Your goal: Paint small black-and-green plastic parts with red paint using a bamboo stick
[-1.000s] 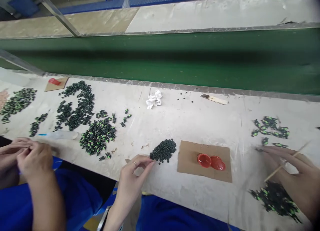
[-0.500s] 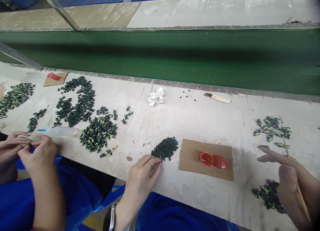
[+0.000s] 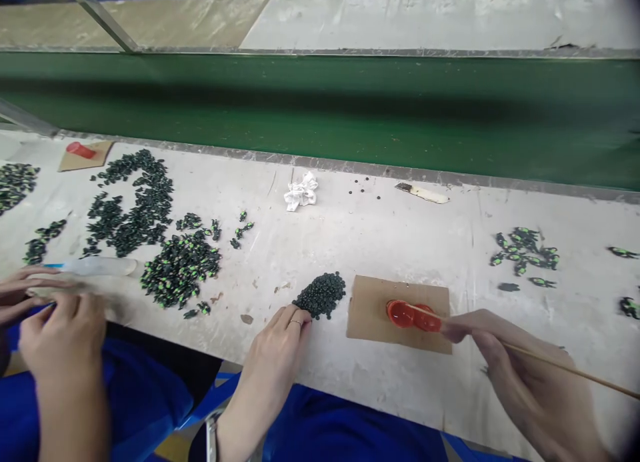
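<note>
Right grip (image 3: pixel 537 389) pinches a stick (image 3: pixel 595 378); left grip (image 3: pixel 274 352), beside pellets (image 3: pixel 321 293), I cannot tell.

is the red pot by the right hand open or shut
Open: the red pot has its lid lying beside it, and its glossy red inside shows.

And there's the L hand (image 3: pixel 277 349) w/ a thin, shiny ring (image 3: pixel 295 322) on it; metallic wristband (image 3: pixel 212 437), approx. silver, down-left of the ring; bright-blue clothing (image 3: pixel 350 427) down-right of the ring.
</note>
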### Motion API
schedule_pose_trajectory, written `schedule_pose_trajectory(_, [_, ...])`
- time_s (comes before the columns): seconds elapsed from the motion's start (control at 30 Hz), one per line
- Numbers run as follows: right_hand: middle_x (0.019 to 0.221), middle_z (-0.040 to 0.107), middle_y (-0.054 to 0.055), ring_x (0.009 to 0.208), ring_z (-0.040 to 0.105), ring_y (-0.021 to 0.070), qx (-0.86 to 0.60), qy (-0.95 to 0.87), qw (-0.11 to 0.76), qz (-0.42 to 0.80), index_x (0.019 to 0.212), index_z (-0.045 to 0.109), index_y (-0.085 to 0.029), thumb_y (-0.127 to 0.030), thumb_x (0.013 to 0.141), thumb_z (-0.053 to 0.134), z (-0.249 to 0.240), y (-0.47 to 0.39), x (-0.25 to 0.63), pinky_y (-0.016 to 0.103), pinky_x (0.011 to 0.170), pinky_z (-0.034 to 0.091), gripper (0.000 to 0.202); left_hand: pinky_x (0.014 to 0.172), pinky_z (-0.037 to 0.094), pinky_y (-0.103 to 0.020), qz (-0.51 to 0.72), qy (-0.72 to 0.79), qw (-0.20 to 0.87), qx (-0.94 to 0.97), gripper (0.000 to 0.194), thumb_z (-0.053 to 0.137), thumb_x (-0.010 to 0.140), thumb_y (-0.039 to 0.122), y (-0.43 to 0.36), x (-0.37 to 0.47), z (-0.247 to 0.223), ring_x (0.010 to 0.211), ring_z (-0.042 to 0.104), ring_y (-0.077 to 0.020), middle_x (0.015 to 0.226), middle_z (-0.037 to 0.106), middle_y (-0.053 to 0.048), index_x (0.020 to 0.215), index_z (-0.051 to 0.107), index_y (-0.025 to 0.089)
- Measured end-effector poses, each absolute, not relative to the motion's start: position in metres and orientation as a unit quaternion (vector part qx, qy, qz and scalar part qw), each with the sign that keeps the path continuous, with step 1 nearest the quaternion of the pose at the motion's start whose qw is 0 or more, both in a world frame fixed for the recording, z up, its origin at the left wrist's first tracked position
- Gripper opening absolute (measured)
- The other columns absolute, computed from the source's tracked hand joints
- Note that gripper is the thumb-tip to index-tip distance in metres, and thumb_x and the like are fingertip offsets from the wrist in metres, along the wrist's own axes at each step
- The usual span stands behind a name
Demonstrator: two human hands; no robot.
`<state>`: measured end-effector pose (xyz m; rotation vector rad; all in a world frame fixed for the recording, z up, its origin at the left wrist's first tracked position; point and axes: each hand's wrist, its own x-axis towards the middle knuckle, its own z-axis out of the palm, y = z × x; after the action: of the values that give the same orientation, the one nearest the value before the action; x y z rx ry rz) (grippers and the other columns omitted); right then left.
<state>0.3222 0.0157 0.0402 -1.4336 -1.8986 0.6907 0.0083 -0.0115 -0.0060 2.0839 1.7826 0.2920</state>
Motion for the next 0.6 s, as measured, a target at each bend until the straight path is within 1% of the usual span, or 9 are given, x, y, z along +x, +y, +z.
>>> schedule_pose_trajectory(0.03, [0.077,0.073,-0.006,0.061,0.071,0.0133,-0.541,-0.732,0.322,0.26,0.095,0.068,-0.033,-0.025,0.102,0.047,0.038,0.017,0.319,0.017,0.054,0.062,0.024,0.064,0.058,-0.04,0.097,0.636,0.192,0.741,0.022,0.047,0.1,0.007,-0.012,0.008,-0.006,0.081,0.073,-0.0293,0.087,0.07,-0.006,0.092,0.064,0.02])
schedule_pose_trajectory(0.1, [0.072,0.068,-0.005,0.058,0.067,0.0124,-0.526,-0.745,0.322,0.255,0.092,0.065,-0.031,-0.021,0.103,0.044,0.03,0.018,0.312,0.019,0.05,0.057,0.026,0.064,0.056,-0.041,0.088,0.641,0.199,0.736,0.025,0.044,0.1,0.005,-0.012,0.009,-0.005,0.081,0.072,-0.0308,0.087,0.068,-0.007,0.093,0.063,0.019])
schedule_pose_trajectory(0.2, [0.076,0.064,-0.004,0.06,0.062,0.0118,-0.504,-0.76,0.316,0.261,0.09,0.061,-0.025,-0.018,0.106,0.043,0.018,0.018,0.303,0.022,0.052,0.052,0.025,0.065,0.055,-0.04,0.1,0.642,0.224,0.727,0.023,0.042,0.102,0.006,-0.013,0.014,0.001,0.077,0.07,-0.0276,0.089,0.066,-0.006,0.097,0.059,0.02])
schedule_pose_trajectory(0.3, [0.08,0.063,-0.003,0.066,0.06,0.0112,-0.487,-0.773,0.306,0.269,0.092,0.06,-0.02,-0.015,0.108,0.042,0.012,0.021,0.299,0.023,0.057,0.052,0.025,0.07,0.055,-0.037,0.133,0.618,0.274,0.725,0.019,0.042,0.104,0.009,-0.014,0.024,0.008,0.081,0.069,-0.0232,0.093,0.066,-0.005,0.101,0.057,0.021])
schedule_pose_trajectory(0.37, [0.082,0.063,-0.003,0.07,0.062,0.0119,-0.484,-0.776,0.301,0.27,0.094,0.061,-0.019,-0.014,0.108,0.041,0.011,0.022,0.298,0.024,0.059,0.052,0.025,0.074,0.055,-0.034,0.153,0.592,0.314,0.726,0.018,0.042,0.105,0.01,-0.014,0.034,0.01,0.084,0.069,-0.0207,0.096,0.066,-0.004,0.102,0.056,0.022])
schedule_pose_trajectory(0.47, [0.082,0.063,-0.002,0.071,0.062,0.0122,-0.482,-0.776,0.303,0.272,0.094,0.061,-0.018,-0.015,0.109,0.041,0.011,0.022,0.298,0.024,0.059,0.051,0.025,0.074,0.053,-0.03,0.174,0.559,0.369,0.722,0.019,0.042,0.105,0.01,-0.014,0.05,0.009,0.084,0.066,-0.0183,0.097,0.066,-0.003,0.099,0.056,0.022])
schedule_pose_trajectory(0.6, [0.083,0.063,-0.002,0.066,0.059,0.0112,-0.486,-0.762,0.316,0.289,0.094,0.062,-0.019,-0.021,0.11,0.041,0.008,0.018,0.299,0.024,0.057,0.05,0.026,0.073,0.049,-0.033,0.19,0.538,0.417,0.707,0.021,0.043,0.104,0.009,-0.014,0.062,0.0,0.083,0.063,-0.0202,0.095,0.065,-0.004,0.096,0.057,0.021])
